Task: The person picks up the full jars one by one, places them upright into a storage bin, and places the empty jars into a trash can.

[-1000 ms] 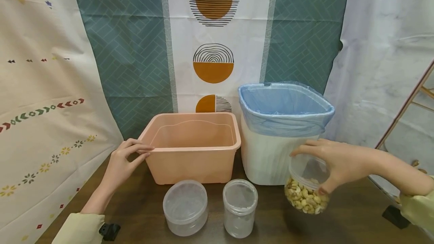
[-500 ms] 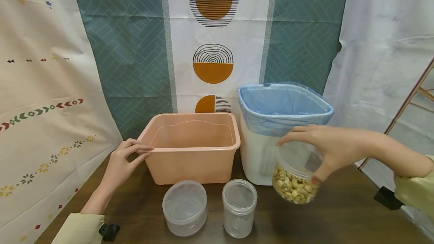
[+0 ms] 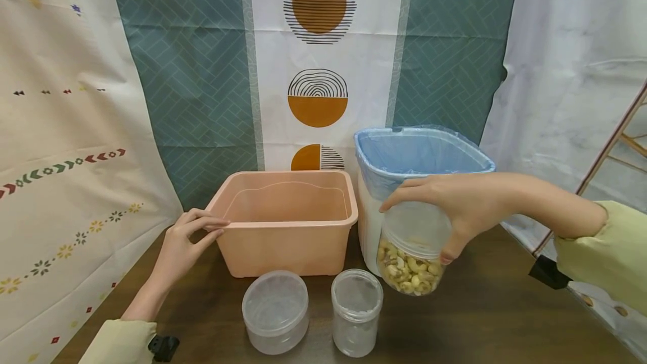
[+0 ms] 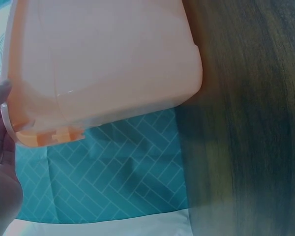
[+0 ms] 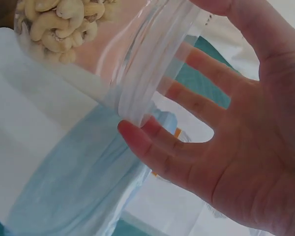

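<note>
On the far left, before a pale patterned cloth point(image 3: 101, 128), the left hand point(image 3: 179, 240) pinches the front left corner of a peach tub point(image 3: 283, 249), thumb on one side of the rim and fingers on the other. The tub stands on the dark wooden table point(image 3: 480, 319); it looks like light, slightly springy plastic, and its rolled rim is the natural place to hold it. In front of it stand a wide, low translucent container point(image 3: 275, 302) and, just to the right, a slim clear jar point(image 3: 356, 319), both upright and apart from either hand. Further right, the right hand point(image 3: 455, 201) reaches down over a jar of cashews point(image 3: 411, 271), which seems to hang clear of the table, slightly tilted, in front of a white bin point(image 3: 371, 235) with a blue liner point(image 3: 374, 176). The grip here is spread wide, thumb and fingertips pressed on opposite edges of the frosted lid, with the palm away from it. The jar is probably stiff and moderately weighted, the nuts shifting low inside if it tips; its smooth plastic could slip, and everything hangs from the lid's edge. A hold round the body, below the lid, would likely be surer.
</note>
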`<state>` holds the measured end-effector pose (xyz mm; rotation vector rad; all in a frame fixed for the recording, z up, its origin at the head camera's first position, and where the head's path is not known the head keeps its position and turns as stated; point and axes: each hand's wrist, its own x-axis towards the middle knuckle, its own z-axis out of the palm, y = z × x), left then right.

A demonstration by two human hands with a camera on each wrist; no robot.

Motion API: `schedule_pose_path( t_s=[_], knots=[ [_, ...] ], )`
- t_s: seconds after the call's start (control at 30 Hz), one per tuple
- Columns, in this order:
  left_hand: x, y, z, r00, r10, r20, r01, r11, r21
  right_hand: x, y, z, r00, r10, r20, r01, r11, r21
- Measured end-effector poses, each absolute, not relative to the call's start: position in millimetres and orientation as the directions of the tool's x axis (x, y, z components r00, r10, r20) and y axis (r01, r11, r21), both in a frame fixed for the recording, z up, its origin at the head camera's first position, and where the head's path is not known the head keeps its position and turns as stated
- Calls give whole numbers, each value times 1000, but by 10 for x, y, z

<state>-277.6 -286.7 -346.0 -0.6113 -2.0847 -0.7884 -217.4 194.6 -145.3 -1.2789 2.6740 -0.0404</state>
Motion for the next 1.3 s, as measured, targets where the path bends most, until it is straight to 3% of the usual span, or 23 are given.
schedule_pose_path(
  t_s=[0.53, 0.8, 1.3],
  knots=[
    [-2768, -2840, -3471, -565, 139, 813, 647, 686, 333, -2430, 1287, -1368, -526, -810, -258, -833, 552, -36],
    [-2778, -2860, -3472, -564, 133, 815, 650, 681, 338, -2696, 969, -1344, -438, -870, -228, -892, 452, -11],
    [-2769, -2857, -3463, -561, 143, 816, 659, 674, 335, -3128, 491, -1214, -508, -826, -242, -860, 503, 90]
  ],
)
